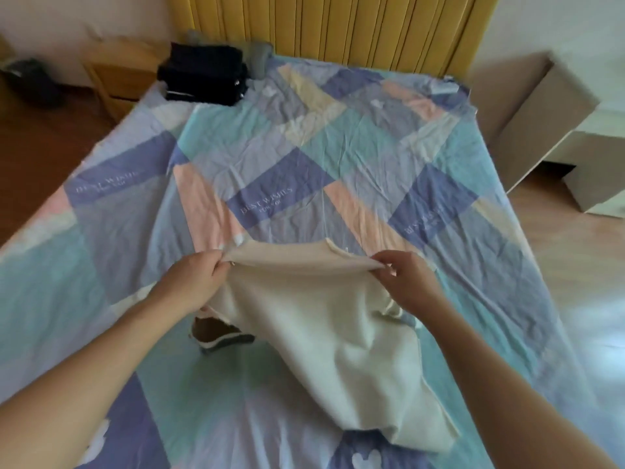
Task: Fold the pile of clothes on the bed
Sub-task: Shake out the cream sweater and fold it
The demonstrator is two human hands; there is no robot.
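A cream garment [324,333] hangs and drapes over the near middle of the bed [304,157], its top edge stretched between my hands. My left hand [196,279] pinches the left end of that edge. My right hand [402,279] pinches the right end. The lower part of the garment lies crumpled on the sheet toward me. A dark and brown piece of clothing [220,335] peeks out from under its left side. A stack of folded dark clothes [204,74] sits at the far left corner of the bed.
The bed has a patchwork sheet in blue, teal and pink. A yellow padded headboard [331,25] stands behind it. A wooden nightstand [115,72] is at the far left, cardboard boxes [527,110] and white furniture at the right, on a wood floor.
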